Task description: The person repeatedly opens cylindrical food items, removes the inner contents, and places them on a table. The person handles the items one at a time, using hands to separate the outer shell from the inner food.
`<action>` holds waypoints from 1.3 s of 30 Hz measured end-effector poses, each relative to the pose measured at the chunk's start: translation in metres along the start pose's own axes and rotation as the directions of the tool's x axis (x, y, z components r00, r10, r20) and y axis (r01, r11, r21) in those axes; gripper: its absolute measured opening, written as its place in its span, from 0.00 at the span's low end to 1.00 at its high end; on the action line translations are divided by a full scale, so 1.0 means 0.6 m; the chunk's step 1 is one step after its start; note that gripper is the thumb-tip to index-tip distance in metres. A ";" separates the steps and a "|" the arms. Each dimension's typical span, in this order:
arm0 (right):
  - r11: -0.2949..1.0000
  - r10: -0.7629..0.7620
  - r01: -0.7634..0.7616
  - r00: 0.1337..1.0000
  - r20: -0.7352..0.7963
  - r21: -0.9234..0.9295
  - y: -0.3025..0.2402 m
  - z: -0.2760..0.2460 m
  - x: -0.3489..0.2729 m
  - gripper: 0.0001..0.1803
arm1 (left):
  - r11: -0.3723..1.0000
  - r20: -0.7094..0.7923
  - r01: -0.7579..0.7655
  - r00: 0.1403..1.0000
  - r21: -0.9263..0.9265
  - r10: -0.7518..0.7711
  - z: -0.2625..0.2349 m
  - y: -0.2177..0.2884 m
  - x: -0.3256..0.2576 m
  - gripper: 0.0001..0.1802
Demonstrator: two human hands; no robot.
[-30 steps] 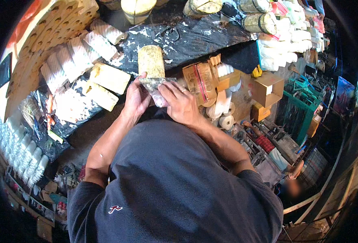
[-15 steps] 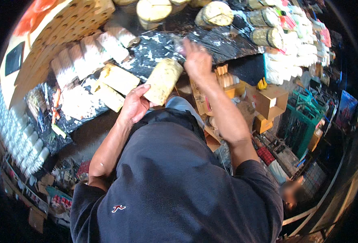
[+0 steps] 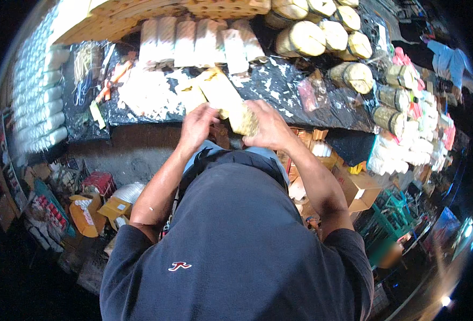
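Observation:
A pale yellow, mottled cylindrical bundle point(image 3: 241, 119) is tilted at the near edge of the black-covered table. My right hand point(image 3: 269, 125) wraps around its right side. Just left of it, my left hand point(image 3: 198, 127) has its fingers curled together near the bundle; what they pinch, if anything, is too small to make out. Touching or close behind the bundle lies a yellow, flat-sided piece point(image 3: 217, 88). Another yellow piece point(image 3: 190, 97) lies beside that one, above my left hand.
White-wrapped rolls point(image 3: 185, 44) line the table's back, before a wooden board with holes point(image 3: 225, 6). Several tied cylindrical bundles point(image 3: 300, 39) stand at the back right. White scraps point(image 3: 148, 92) cover the left part. An open cardboard box point(image 3: 358, 191) sits below right.
The view has swung, so the table's things appear farther right. My right hand has come back from the tabletop onto the yellow bundle. My left hand has left the bundle's near end.

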State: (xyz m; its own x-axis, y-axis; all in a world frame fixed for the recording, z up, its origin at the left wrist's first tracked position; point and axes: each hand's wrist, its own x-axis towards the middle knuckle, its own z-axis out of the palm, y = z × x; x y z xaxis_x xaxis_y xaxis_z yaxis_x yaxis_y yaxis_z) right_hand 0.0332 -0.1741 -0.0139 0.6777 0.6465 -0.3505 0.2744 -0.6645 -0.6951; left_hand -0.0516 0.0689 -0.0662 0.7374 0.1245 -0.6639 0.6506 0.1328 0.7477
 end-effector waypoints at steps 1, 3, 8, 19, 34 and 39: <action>0.990 0.093 -0.092 0.996 -0.004 0.110 0.010 0.012 0.014 0.47 | 0.937 -0.227 -0.015 0.969 0.350 0.101 -0.022 0.025 -0.014 0.28; 0.808 0.252 -0.301 0.954 0.164 0.507 0.011 0.004 0.047 0.38 | 0.824 -0.377 0.041 0.901 0.566 0.215 -0.078 -0.014 0.013 0.37; 0.532 0.210 -0.278 0.958 0.193 0.800 0.061 0.044 0.143 0.21 | 0.902 -0.337 0.110 0.940 0.417 0.041 -0.119 -0.091 0.095 0.36; 0.464 0.207 -0.340 0.939 0.273 0.818 0.045 0.044 0.185 0.22 | 0.958 -0.463 0.008 0.877 0.286 0.131 -0.025 0.026 0.036 0.24; 0.432 0.046 -0.316 0.943 0.329 0.845 0.034 0.030 0.195 0.29 | 0.977 -0.530 0.093 0.848 0.193 0.024 0.091 0.007 0.092 0.48; 0.530 0.030 -0.238 0.964 0.263 0.814 0.034 0.035 0.201 0.31 | 0.997 -0.487 -0.021 0.873 -0.076 -0.019 0.089 -0.007 0.116 0.39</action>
State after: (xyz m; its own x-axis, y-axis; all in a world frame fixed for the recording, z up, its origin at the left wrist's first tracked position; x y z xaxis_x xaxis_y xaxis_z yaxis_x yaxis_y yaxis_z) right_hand 0.1064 -0.1017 -0.0834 0.4826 0.7019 -0.5239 -0.5717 -0.2008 -0.7955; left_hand 0.0066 0.0247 -0.1144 0.5435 0.5847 -0.6023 0.6195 0.2048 0.7578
